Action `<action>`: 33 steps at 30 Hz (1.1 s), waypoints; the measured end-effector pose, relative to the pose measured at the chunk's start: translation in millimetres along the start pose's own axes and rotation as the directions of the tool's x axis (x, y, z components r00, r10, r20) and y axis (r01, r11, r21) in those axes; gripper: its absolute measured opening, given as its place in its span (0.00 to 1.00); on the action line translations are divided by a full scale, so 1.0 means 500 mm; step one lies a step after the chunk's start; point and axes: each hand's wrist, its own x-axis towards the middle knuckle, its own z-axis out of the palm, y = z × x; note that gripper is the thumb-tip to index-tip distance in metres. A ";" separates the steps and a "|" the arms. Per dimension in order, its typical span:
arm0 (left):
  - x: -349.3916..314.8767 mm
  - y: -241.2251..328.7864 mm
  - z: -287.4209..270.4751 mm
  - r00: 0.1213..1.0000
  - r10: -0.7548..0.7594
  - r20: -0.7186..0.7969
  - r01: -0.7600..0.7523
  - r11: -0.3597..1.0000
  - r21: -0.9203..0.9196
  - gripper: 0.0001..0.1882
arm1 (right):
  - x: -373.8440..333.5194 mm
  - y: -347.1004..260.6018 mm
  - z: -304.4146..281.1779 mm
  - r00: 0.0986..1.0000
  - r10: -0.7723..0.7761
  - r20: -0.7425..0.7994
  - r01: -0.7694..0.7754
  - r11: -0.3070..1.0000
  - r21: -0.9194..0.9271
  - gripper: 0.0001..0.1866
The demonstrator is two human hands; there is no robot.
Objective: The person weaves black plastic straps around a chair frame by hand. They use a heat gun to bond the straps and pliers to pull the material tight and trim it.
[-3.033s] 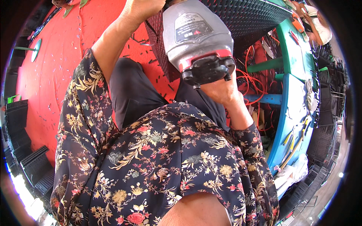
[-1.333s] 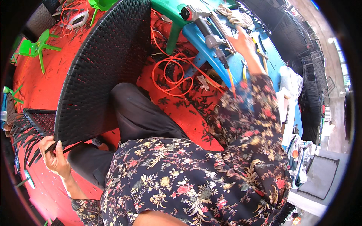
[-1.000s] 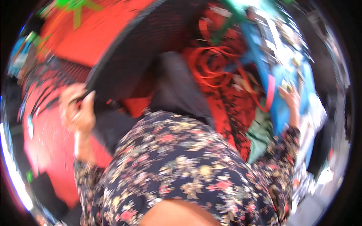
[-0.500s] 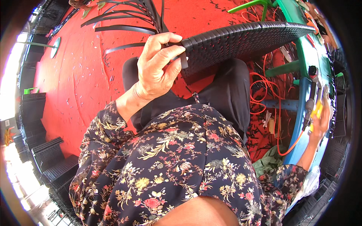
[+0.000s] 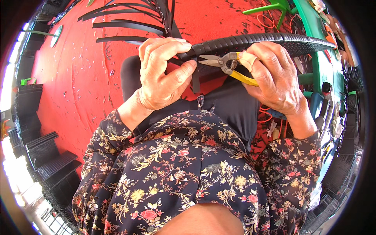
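Note:
A black woven panel [image 5: 254,40] with a strip-wrapped rim lies across and above my knees. At its left corner my left hand [image 5: 162,74] is closed, thumb and fingers pinching a flat black strip [image 5: 196,81] whose end hangs below. My right hand [image 5: 276,76] grips yellow-handled snips [image 5: 235,70]. Their blades point left, slightly parted, with the tips close to the strip beside my left thumb. Whether the blades touch it I cannot tell. Long loose black strips [image 5: 129,23] fan out beyond my left hand.
Dark scraps litter the red floor [image 5: 78,86]. On the right stands a green and blue bench [image 5: 319,74] with tools on it, and an orange hose [image 5: 266,115] lies below. Stacked black woven pieces [image 5: 51,156] line the left side. A green stool [image 5: 274,8] is at the far right.
My right hand has come from the bench to the panel's corner, bringing the yellow-handled snips. The panel's rim has dropped a little, and my left hand still pinches at the corner.

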 end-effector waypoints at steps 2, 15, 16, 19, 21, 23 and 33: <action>-0.004 0.007 -0.002 1.000 -0.018 -0.003 0.018 1.000 -0.002 0.15 | 0.009 0.004 -0.002 0.999 -0.029 0.030 0.029 1.000 -0.008 0.24; -0.006 0.043 -0.012 0.996 -0.088 -0.018 0.089 0.994 0.067 0.13 | 0.036 0.019 0.008 0.988 -0.152 0.012 0.152 0.988 -0.028 0.26; -0.003 0.046 -0.013 0.995 -0.103 -0.019 0.104 0.992 0.067 0.13 | 0.039 0.021 0.008 0.987 -0.160 0.011 0.160 0.987 -0.028 0.26; 0.001 0.046 -0.014 0.994 -0.108 -0.025 0.109 0.993 0.054 0.12 | 0.041 0.029 0.008 0.983 -0.184 0.011 0.185 0.982 -0.037 0.26; 0.001 0.046 -0.014 0.994 -0.105 -0.024 0.106 0.993 0.055 0.12 | 0.043 0.034 0.008 0.979 -0.203 0.010 0.204 0.978 -0.043 0.26; 0.001 0.045 -0.014 0.995 -0.091 -0.026 0.093 0.994 0.060 0.12 | 0.045 0.035 0.009 0.977 -0.215 0.004 0.215 0.976 -0.047 0.25; 0.004 0.048 -0.031 1.000 -0.009 0.014 0.008 0.999 0.050 0.11 | 0.039 0.022 0.009 0.992 -0.128 0.010 0.127 0.991 0.043 0.28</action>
